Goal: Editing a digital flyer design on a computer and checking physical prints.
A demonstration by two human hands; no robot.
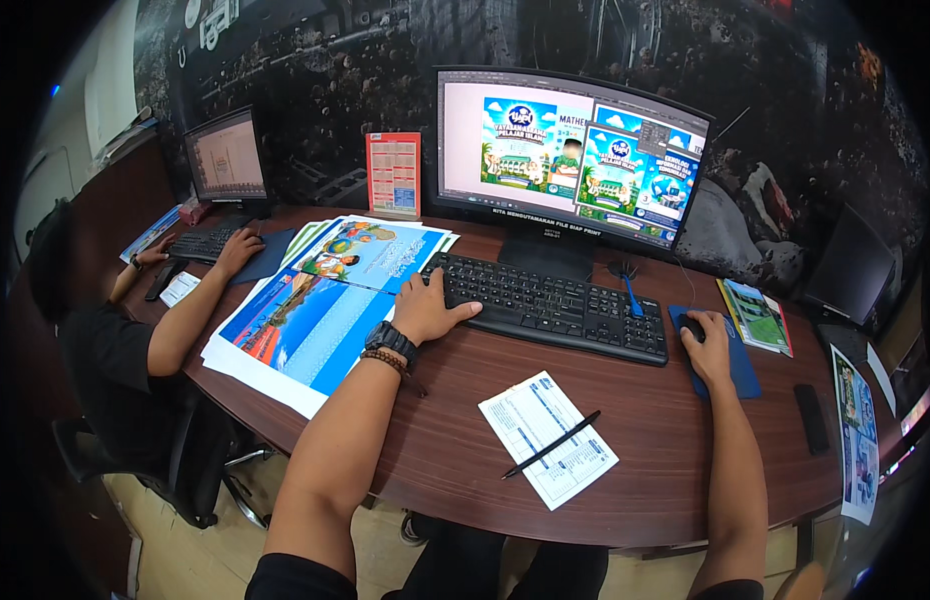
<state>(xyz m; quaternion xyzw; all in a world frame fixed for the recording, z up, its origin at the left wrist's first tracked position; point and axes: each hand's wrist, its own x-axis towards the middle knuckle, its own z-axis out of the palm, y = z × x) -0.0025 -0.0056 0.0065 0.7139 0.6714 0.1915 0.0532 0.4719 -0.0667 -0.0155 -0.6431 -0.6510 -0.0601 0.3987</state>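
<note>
My left hand (428,309) rests on the left end of a black keyboard (555,310), fingers apart and thumb stretched along the lower edge. A watch and bead bracelets are on that wrist. My right hand (707,351) is curved over a dark mouse (692,328) on a blue mouse pad (736,370). Behind the keyboard stands a monitor (570,150) showing colourful poster designs. Large printed sheets (295,335) lie under and left of my left hand. A notepad (535,425) with a black pen (551,444) across it lies between my forearms.
A co-worker (120,340) at the left uses another keyboard (201,243) and monitor (225,160). A red calendar (393,172) stands behind the sheets. At right lie booklets (755,317), a black phone-like object (811,418), a printed strip (855,430) and a dark screen (847,260).
</note>
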